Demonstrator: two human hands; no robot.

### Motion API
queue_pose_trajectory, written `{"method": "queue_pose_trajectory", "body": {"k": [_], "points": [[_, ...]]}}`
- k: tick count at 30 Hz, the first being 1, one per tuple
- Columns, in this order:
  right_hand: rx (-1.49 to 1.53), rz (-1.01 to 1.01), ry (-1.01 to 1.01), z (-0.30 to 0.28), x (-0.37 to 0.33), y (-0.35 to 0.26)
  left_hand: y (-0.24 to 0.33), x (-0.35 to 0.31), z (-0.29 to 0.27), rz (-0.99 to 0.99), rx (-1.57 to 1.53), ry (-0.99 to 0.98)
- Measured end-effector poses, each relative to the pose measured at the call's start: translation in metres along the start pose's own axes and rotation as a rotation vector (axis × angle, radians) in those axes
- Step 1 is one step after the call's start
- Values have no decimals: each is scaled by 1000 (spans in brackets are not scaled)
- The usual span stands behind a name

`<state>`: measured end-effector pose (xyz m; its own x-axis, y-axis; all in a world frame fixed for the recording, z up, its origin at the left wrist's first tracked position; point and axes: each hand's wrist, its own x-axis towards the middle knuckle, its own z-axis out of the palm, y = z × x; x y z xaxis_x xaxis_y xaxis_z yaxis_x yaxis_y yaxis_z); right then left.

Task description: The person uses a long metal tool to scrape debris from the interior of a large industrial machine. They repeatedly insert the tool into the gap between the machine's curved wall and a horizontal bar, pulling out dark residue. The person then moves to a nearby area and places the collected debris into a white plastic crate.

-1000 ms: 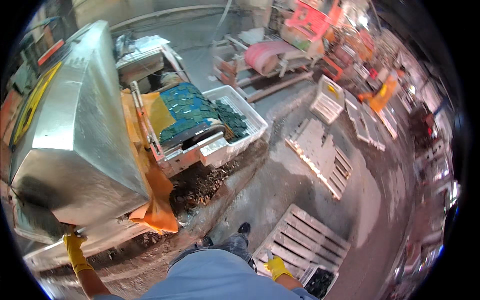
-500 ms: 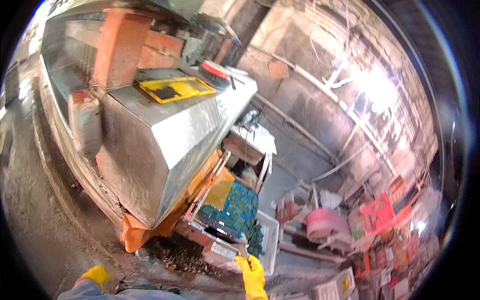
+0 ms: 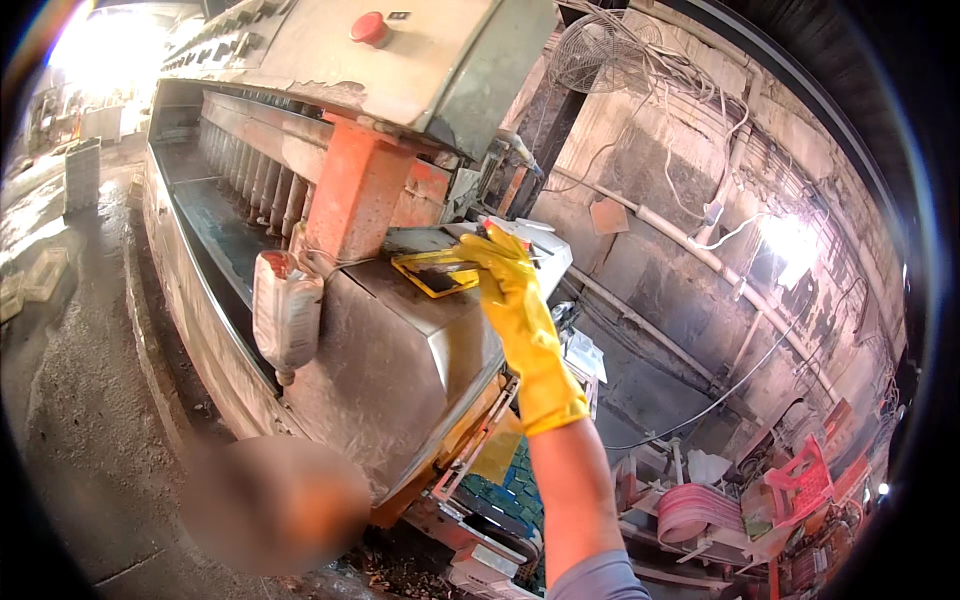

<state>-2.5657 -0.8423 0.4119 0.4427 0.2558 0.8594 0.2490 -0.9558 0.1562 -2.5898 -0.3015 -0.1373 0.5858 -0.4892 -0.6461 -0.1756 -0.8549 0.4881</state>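
Note:
My right hand (image 3: 512, 300), in a yellow rubber glove, reaches up over the metal end housing of a long machine (image 3: 375, 345). Its fingers are drawn together just above a yellow rectangular frame (image 3: 437, 290) lying on the housing. A dark flat strip shows at the fingertips; whether it is a held piece or part of the frame's dark inside is unclear. Behind the fingers, a red object is mostly hidden by the glove. Lower down, green tiles (image 3: 490, 492) lie in a rack beside the forearm. My left hand is out of view.
A control box with a red button (image 3: 370, 29) overhangs the orange post (image 3: 358, 190). An upturned plastic bottle (image 3: 286, 310) hangs at the machine's side. Pipes and cables run along the right wall. A pink chair (image 3: 803, 478) stands among clutter. A blurred patch covers the lower left.
My right hand has risen from beside the green tiles, where it pinched a small flat piece, to the housing top. My left hand has left the view. The view has tilted up.

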Motion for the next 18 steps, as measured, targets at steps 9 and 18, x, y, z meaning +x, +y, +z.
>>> {"method": "queue_pose_trajectory", "body": {"k": [9, 18], "points": [[310, 292, 215, 27, -91, -32, 43, 46, -15, 171, -81, -42], [337, 1753, -165, -67, -450, -215, 233, 92, 11, 559, -405, -334]]}}
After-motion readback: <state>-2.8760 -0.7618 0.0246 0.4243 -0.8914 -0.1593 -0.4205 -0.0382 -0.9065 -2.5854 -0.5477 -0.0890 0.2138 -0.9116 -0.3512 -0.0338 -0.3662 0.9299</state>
